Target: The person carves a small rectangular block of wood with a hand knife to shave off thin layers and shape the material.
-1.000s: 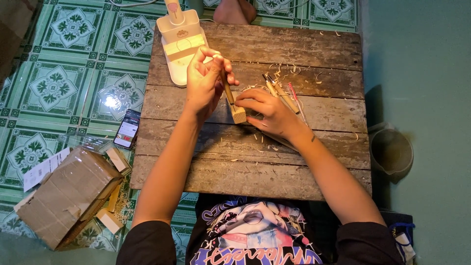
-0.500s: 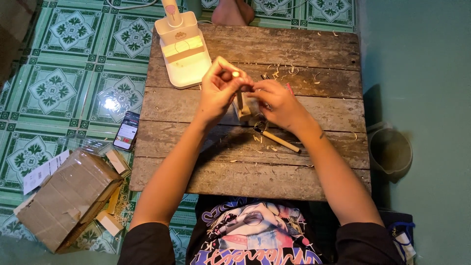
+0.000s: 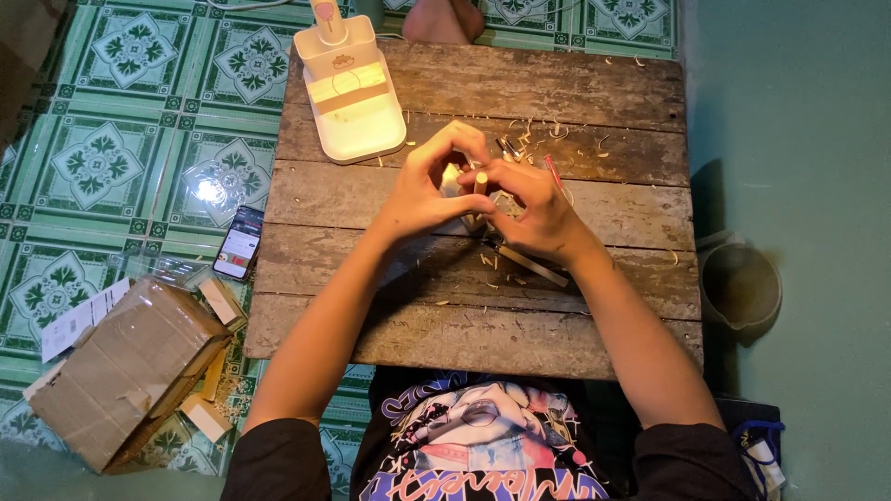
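The plank desk [image 3: 464, 334] bears a white lamp [image 3: 351, 97]; since a second ago both hands have drawn together mid-desk, left hand [image 3: 422, 190] and right hand [image 3: 531, 209] now pinching the small wooden piece [image 3: 480, 182] upright between fingertips; a loose stick [image 3: 529, 266] lies beneath.

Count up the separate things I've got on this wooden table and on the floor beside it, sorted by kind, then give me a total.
Small pale wooden piece held in both hands: 1
White lamp base on the table: 1
Long wooden-handled tool lying under the right hand: 1
Thin red stick: 1
Black smartphone on the floor tiles: 1
Open brown cardboard box: 1
Dark round pot: 1
Total: 7, not counting loose shavings.
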